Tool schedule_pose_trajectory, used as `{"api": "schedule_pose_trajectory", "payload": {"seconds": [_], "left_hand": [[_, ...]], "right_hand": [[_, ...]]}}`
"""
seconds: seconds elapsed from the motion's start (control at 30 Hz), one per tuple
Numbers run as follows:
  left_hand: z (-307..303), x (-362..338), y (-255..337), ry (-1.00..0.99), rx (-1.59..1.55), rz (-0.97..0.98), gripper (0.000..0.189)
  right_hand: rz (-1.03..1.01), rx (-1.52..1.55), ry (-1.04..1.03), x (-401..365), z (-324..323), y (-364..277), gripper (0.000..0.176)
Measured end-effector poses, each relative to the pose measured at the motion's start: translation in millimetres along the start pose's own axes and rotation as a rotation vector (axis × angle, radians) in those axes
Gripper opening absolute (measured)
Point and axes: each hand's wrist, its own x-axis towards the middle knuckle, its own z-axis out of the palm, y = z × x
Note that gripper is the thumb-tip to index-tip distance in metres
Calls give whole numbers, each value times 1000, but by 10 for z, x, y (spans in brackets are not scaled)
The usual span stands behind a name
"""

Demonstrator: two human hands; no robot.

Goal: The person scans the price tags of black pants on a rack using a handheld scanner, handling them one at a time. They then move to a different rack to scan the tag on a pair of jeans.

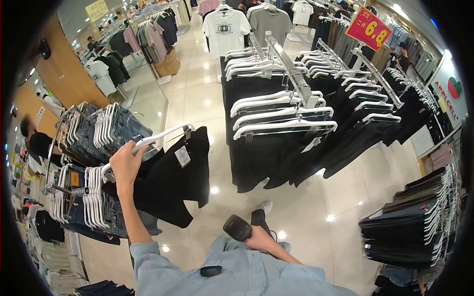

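Your hanger (164, 134) runs from lower left up to the right, with a black garment (173, 182) hanging beneath it, just beside the jeans rack (98, 133). Your left hand (126, 165) has its fingers closed around the hanger's left end, arm stretched forward. Your right hand (261, 240) grips a scanner (236, 227) near your waist.

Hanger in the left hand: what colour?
White hanger, black garment on it, in left hand; right hand holds scanner. Head view.
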Motion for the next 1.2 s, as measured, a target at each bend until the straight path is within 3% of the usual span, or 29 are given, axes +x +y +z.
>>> {"api": "schedule_pose_trajectory", "payload": {"seconds": [0.6,1.0,1.2], "left_hand": [[958,1164,894,-54,-132,210,41],[1427,2061,2308,-143,-282,502,46],[1665,2300,2977,-65,-352,610,40]], "right_hand": [[31,114,115,428,-530,212,39],[80,150,208,650,-773,398,32],[112,193,280,716,-979,222,29]]}}
